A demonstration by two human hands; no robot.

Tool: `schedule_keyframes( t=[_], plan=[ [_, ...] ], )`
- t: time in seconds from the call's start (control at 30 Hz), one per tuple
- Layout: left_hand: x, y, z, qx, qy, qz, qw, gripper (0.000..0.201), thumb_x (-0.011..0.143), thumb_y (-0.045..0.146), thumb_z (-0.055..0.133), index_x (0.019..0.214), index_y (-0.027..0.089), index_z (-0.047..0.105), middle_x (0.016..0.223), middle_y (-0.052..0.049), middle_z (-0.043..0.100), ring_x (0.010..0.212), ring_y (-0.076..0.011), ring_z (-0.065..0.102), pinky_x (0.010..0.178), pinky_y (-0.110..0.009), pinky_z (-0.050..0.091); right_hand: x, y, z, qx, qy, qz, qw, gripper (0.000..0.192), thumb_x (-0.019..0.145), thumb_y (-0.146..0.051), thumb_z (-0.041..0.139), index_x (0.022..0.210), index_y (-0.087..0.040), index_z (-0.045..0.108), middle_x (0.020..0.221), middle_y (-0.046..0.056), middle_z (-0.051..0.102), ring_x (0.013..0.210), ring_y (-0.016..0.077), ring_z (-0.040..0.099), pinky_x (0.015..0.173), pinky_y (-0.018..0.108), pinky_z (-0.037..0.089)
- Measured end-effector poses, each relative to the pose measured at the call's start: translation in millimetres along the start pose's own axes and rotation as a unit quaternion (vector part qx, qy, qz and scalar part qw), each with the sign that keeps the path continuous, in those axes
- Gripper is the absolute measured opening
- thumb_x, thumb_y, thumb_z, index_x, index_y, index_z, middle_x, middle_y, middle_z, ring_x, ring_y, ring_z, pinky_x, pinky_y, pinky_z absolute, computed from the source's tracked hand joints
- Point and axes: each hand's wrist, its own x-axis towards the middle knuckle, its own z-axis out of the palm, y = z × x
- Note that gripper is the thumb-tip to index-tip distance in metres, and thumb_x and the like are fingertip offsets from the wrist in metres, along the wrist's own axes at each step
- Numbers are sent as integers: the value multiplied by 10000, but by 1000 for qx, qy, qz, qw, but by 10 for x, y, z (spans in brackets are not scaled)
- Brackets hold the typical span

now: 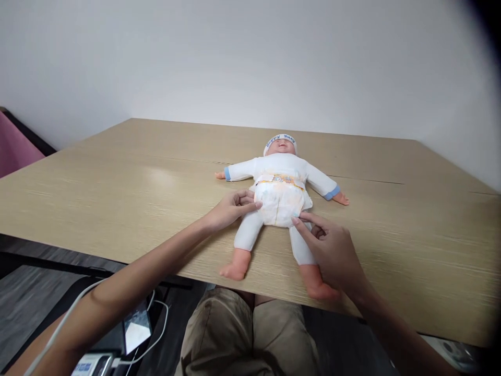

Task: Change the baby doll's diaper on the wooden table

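Observation:
A baby doll (287, 163) in a white suit with blue cuffs and a white cap lies on its back, its feet toward me. Around its hips is a white diaper (278, 203) with an orange patterned waistband. At the diaper's left edge, by the doll's hip, my left hand (237, 209) is closed, thumb on top and fingers curled partly behind. My right hand (331, 245) pinches the diaper's edge by the leg opening on the other side, thumb and index finger close together. The other fingers of that hand are bent inward.
The wooden table (136, 193) has a narrow seam behind the doll and stands against a pale wall (235, 62). Its front edge runs just above my lap. Below at left are a white cable (166, 313) and dark devices. Something pink (18, 143) hangs at the far left.

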Motion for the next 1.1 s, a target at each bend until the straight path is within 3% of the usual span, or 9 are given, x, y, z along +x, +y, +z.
schedule_keyframes(
  t=[0.13, 0.3, 0.43, 0.53, 0.63, 0.77, 0.87, 0.93, 1.1],
  plan=[
    [-101, 135, -53, 111, 2, 23, 994, 414, 977, 505, 857, 1209, 179, 752, 1140, -93, 811, 1054, -244, 745, 914, -372, 529, -102, -57, -203, -33, -34, -9, 999, 490, 1034, -646, 676, 1267, -275, 896, 786, 16, 812, 677, 223, 720, 702, 353, 533],
    [-155, 338, -207, 268, 40, 83, 959, 356, 1070, 497, 717, 1255, 193, 738, 1233, -103, 811, 1099, -256, 739, 932, -390, 526, -18, 27, -486, -50, -7, -11, 999, 398, 1031, -644, 674, 1095, -319, 894, 1090, 46, 897, 938, 303, 833, 856, 408, 597],
    [117, 340, -417, 476, 124, 132, 861, 388, 1055, 474, 705, 1313, 186, 673, 1414, -153, 716, 1305, -335, 619, 1114, -466, 465, 459, 363, -518, -149, 113, -87, 978, 448, 1006, -553, 695, 1320, -249, 794, 1232, 141, 846, 1039, 364, 784, 999, 518, 575],
    [493, 287, -550, 600, 166, 84, 778, 597, 1011, 513, 752, 1443, 130, 600, 1538, -245, 615, 1442, -429, 489, 1207, -537, 368, 936, 607, -402, -236, 92, -175, 951, 648, 1001, -513, 682, 1531, -141, 647, 1505, 254, 713, 1393, 450, 632, 1192, 595, 451],
    [840, 264, -582, 631, 157, 27, 759, 666, 1019, 538, 737, 1491, 97, 573, 1554, -278, 611, 1454, -456, 481, 1224, -559, 335, 1327, 668, -250, -269, 35, -143, 952, 738, 1003, -511, 683, 1586, -69, 582, 1545, 303, 671, 1388, 456, 618, 1147, 550, 457],
    [1016, 339, -441, 636, 141, 7, 759, 533, 1025, 430, 707, 1420, 83, 619, 1456, -276, 686, 1373, -437, 566, 1157, -513, 409, 1561, 508, -142, -256, -6, -73, 964, 439, 1036, -414, 637, 1323, -105, 756, 1304, 258, 799, 1143, 389, 726, 955, 433, 505],
    [808, 439, -224, 610, 171, 1, 774, 432, 1007, 396, 699, 1316, 98, 647, 1303, -266, 737, 1245, -426, 641, 1008, -464, 484, 1450, 361, -223, -249, 11, -61, 966, 376, 1031, -390, 620, 1258, -140, 785, 1243, 222, 828, 1064, 372, 747, 875, 401, 509],
    [464, 494, -23, 569, 199, 4, 798, 429, 1008, 472, 698, 1258, 129, 638, 1221, -240, 749, 1138, -416, 679, 917, -450, 500, 1220, 287, -376, -228, 23, -59, 972, 378, 1004, -380, 630, 1283, -178, 787, 1253, 184, 837, 1072, 365, 748, 867, 396, 513],
    [-980, 439, 713, 458, 209, 15, 864, 513, 986, 613, 689, 1261, 206, 542, 1235, -184, 739, 1096, -403, 702, 878, -467, 522, 228, 204, -983, -112, 4, -91, 990, 446, 926, -351, 638, 1327, -210, 775, 1260, 151, 828, 1086, 359, 748, 929, 444, 537]
  ],
)
